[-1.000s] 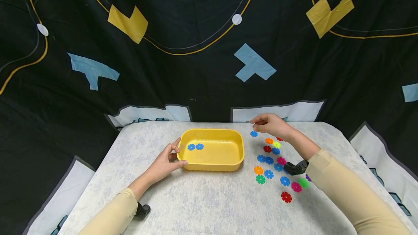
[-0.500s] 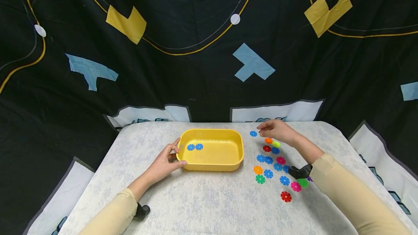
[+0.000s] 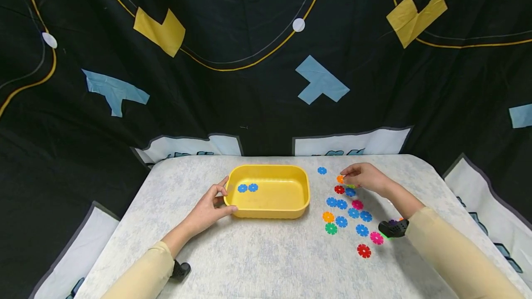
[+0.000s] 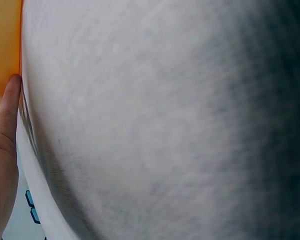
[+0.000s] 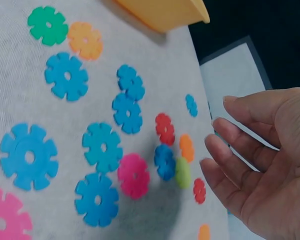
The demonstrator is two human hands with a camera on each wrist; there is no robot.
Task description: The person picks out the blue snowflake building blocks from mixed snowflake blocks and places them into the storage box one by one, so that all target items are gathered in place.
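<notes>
My left hand (image 3: 209, 206) grips the left end of a yellow plastic tray (image 3: 268, 213), thumb on the near side and fingers at its left rim. In the left wrist view one finger (image 4: 9, 102) lies along the tray's wall. Two blue notched snowflake discs (image 3: 248, 188) lie inside the tray, near its left end. My right hand (image 3: 367, 179) hovers over the far part of the loose discs, fingers loosely bent and holding nothing. Near its fingertips are an orange disc (image 5: 187, 148), a lime green disc (image 5: 183, 173) and a small red disc (image 5: 199, 191).
Right of the tray several snowflake discs are spread out, among them a green disc (image 3: 331, 228), a pink disc (image 3: 377, 238) and a red disc (image 3: 364, 250) nearest me. One blue disc (image 3: 322, 170) lies farthest back. A black curtain (image 3: 257, 105) hangs behind the pale tablecloth (image 3: 257, 262).
My right hand has moved right and toward me, from beside the farthest blue disc to above the orange and lime green discs. The left hand and tray have stayed put.
</notes>
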